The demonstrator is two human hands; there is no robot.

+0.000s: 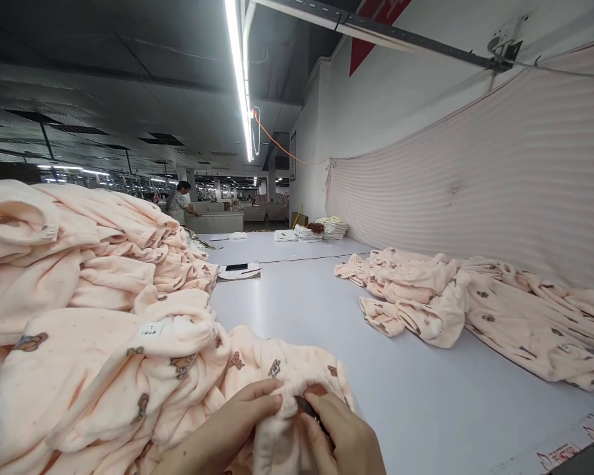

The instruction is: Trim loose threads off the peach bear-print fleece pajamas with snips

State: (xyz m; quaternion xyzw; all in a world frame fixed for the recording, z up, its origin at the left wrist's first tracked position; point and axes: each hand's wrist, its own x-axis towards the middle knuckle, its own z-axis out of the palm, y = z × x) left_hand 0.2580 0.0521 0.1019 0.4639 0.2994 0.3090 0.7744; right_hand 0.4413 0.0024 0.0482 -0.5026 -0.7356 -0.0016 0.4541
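At the table's near edge, my left hand (244, 419) is closed, pinching the edge of a pale peach fleece garment (271, 439) printed with small brown animals. My right hand (343, 435) is wrapped around small dark thread snips (310, 410), mostly hidden by the fingers. Their tip touches or lies right beside the gathered opening of the garment, between the two hands. The rest of this garment spreads behind my hands and runs into a large heap of matching fleece garments (79, 369) at left. A white size label (149, 329) shows on one of them.
More peach garments (425, 290) lie loosely on the right of the pale table (297, 300). A notebook (247, 272) with a dark phone (237, 267) rests near the heap. Folded stacks (333, 227) stand at the far end. A person (179, 201) is at another table behind.
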